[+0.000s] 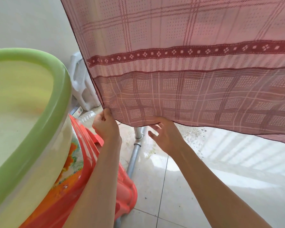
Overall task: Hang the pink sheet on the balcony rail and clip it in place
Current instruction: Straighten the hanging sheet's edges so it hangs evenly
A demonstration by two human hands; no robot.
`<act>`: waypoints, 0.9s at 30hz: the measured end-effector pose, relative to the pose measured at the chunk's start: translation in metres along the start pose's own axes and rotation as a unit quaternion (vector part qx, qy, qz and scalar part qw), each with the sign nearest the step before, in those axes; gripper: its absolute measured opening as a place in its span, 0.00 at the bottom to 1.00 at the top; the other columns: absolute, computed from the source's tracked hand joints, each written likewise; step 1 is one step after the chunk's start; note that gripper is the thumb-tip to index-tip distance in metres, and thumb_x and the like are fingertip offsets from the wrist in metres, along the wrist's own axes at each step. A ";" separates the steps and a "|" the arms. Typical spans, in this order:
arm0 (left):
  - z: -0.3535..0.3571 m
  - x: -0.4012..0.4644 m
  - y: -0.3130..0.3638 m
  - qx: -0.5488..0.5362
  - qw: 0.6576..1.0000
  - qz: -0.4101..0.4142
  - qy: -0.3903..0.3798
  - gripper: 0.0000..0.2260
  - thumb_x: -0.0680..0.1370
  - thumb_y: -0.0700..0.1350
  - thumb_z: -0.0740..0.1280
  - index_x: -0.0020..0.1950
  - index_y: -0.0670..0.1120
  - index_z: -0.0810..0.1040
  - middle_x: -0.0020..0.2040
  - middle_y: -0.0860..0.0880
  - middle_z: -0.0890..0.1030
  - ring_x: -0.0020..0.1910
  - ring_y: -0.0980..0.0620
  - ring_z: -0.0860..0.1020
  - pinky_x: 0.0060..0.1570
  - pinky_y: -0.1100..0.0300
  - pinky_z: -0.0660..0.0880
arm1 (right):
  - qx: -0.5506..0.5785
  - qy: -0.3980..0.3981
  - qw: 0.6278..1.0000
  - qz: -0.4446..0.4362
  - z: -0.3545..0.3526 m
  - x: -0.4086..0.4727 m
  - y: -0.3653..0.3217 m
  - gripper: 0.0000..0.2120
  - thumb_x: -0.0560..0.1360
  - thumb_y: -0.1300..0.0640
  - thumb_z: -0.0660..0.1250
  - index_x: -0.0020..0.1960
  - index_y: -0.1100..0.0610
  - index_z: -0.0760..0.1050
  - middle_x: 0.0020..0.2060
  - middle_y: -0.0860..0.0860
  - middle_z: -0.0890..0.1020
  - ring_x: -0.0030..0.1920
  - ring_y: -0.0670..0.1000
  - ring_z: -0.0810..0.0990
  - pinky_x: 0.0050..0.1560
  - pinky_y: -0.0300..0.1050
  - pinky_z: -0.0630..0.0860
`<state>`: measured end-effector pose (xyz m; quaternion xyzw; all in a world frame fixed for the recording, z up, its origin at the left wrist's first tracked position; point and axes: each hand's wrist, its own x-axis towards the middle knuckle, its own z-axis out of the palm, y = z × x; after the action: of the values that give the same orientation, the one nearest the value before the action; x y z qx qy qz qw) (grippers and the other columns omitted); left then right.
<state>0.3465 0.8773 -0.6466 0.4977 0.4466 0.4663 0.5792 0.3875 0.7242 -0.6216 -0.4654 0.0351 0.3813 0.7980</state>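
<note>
While a green-rimmed tub [31, 99] on an orange plastic stool [122, 191] fills the nine o'clock side, the left hand [105, 124] pinches the lower corner of the pink sheet [179, 63] between curled thumb and fingers. Toward three o'clock, the right hand [164, 137] lies open, straight fingers touching the hem. Overhead, the sheet hangs from twelve to three o'clock above the tiled floor [204, 186].

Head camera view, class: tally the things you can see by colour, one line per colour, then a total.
Pink: 1, the pink checked cloth sheet
Green: 1, the green-rimmed plastic tub
Red: 1, the red plastic stool
White: 1, the white plastic jug
Total: 4
</note>
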 end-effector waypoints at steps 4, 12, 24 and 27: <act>0.009 0.003 -0.006 -0.032 0.999 -0.028 -0.023 0.09 0.76 0.41 0.64 0.40 0.37 0.78 0.31 0.51 0.74 0.33 0.55 0.71 0.40 0.56 0.74 | 0.094 0.018 0.995 -0.029 -0.009 0.005 -0.006 0.09 0.75 0.57 0.66 0.53 0.45 0.75 0.51 0.41 0.78 0.54 0.45 0.75 0.59 0.50 0.71; 0.014 -0.002 -0.010 -0.299 0.934 -0.125 -0.153 0.16 0.80 0.36 0.59 0.33 0.45 0.73 0.25 0.54 0.72 0.26 0.59 0.69 0.29 0.66 0.67 | 0.142 -0.020 0.988 -0.061 -0.017 0.014 -0.011 0.12 0.76 0.58 0.65 0.58 0.49 0.76 0.55 0.45 0.82 0.61 0.48 0.76 0.56 0.49 0.73; 0.003 -0.017 -0.023 -0.241 0.956 -0.145 -0.083 0.14 0.75 0.25 0.58 0.38 0.41 0.75 0.27 0.55 0.79 0.31 0.61 0.77 0.36 0.69 0.75 | 0.077 -0.035 0.993 -0.078 -0.004 0.020 0.001 0.07 0.75 0.66 0.64 0.47 0.56 0.78 0.40 0.49 0.83 0.42 0.49 0.82 0.46 0.41 0.79; -0.002 -0.031 -0.012 -0.248 0.954 -0.148 -0.086 0.14 0.74 0.26 0.59 0.37 0.43 0.75 0.28 0.54 0.79 0.34 0.58 0.76 0.38 0.66 0.76 | 0.090 -0.014 0.993 -0.069 0.000 0.019 0.002 0.05 0.75 0.65 0.65 0.47 0.58 0.78 0.40 0.50 0.83 0.43 0.50 0.82 0.47 0.42 0.79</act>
<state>0.3402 0.8461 -0.6574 0.3054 0.3338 0.4267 0.7831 0.4001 0.7356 -0.6307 -0.3881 0.0257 0.3266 0.8614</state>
